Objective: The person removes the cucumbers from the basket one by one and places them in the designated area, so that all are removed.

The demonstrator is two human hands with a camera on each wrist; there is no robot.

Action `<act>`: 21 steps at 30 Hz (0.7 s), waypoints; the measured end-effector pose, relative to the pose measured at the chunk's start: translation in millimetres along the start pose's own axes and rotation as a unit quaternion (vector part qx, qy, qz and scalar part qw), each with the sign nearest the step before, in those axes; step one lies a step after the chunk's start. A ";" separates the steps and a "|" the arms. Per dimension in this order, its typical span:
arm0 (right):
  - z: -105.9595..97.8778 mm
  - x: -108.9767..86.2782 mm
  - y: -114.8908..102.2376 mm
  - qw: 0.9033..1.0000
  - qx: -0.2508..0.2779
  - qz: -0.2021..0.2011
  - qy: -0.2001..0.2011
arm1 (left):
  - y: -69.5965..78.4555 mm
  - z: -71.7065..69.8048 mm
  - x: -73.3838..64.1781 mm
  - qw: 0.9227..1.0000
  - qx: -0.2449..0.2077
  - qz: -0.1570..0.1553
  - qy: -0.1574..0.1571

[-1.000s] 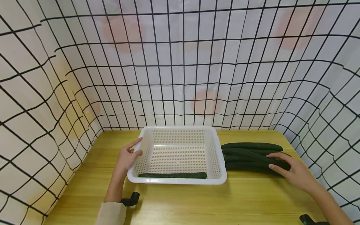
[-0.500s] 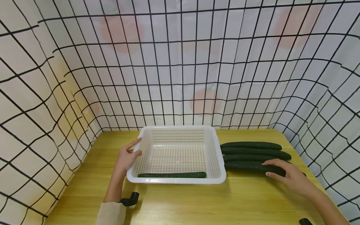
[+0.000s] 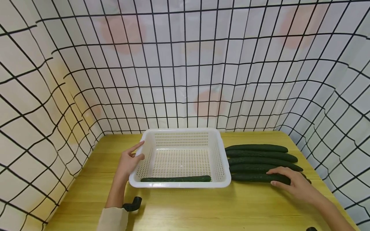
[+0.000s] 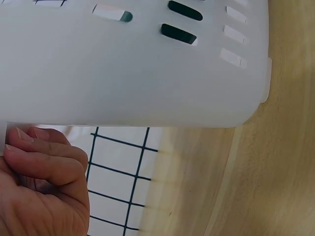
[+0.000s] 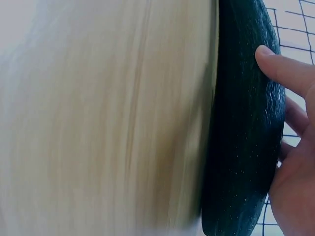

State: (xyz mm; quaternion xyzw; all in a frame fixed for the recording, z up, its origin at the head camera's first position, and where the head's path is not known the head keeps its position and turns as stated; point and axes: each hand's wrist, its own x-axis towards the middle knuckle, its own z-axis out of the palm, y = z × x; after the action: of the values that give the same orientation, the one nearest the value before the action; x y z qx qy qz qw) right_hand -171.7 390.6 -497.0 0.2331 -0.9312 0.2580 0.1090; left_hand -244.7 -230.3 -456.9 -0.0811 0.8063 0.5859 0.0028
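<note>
My left hand (image 3: pixel 127 163) grips the left rim of a white plastic basket (image 3: pixel 180 184), thumb inside and fingers outside; the left wrist view has its curled fingers (image 4: pixel 47 162) at the basket's edge. Along the basket's front wall lies one dark green cucumber (image 3: pixel 176 179). To the right, my right hand (image 3: pixel 296 186) holds the nearest cucumber (image 3: pixel 251 177) near its right end, with the thumb (image 5: pixel 275 64) on one side of it. Behind that cucumber, several more (image 3: pixel 257 148) lie side by side, their left ends close to the basket.
The wooden table (image 3: pixel 185 208) extends in front of the basket. A black wire grid (image 3: pixel 188 86) over white sheeting encloses the back and both sides. A black wrist-worn piece (image 3: pixel 133 204) shows by the left sleeve (image 3: pixel 113 219).
My right hand has moved toward me, bringing a cucumber from on top of the others to the front of the row. The left hand has stayed on the basket rim.
</note>
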 end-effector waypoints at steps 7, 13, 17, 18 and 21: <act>6.1 4.2 3.8 0.999 -0.046 0.006 0.003 | 0.1 -0.4 0.1 1.000 0.000 -0.002 -0.001; 6.9 5.3 3.6 0.997 -0.074 0.025 -0.009 | -0.7 -0.4 0.6 1.000 -0.004 -0.002 -0.003; 6.6 8.4 0.0 0.997 -0.062 0.038 0.000 | -1.2 -0.9 0.8 1.000 -0.010 -0.003 -0.004; 6.8 9.6 -1.4 0.998 -0.056 0.037 0.008 | -1.3 -1.0 0.8 1.000 -0.009 -0.003 -0.003; 6.8 15.2 -6.4 0.998 -0.040 0.030 0.025 | -1.6 -1.6 0.9 1.000 -0.006 -0.004 -0.002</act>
State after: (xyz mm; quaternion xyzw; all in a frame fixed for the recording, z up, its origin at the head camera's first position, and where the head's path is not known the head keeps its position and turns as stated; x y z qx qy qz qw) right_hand -182.3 376.3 -495.1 0.1940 -0.9443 0.2297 0.1335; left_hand -245.2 -232.4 -458.0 -0.0826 0.8022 0.5913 0.0063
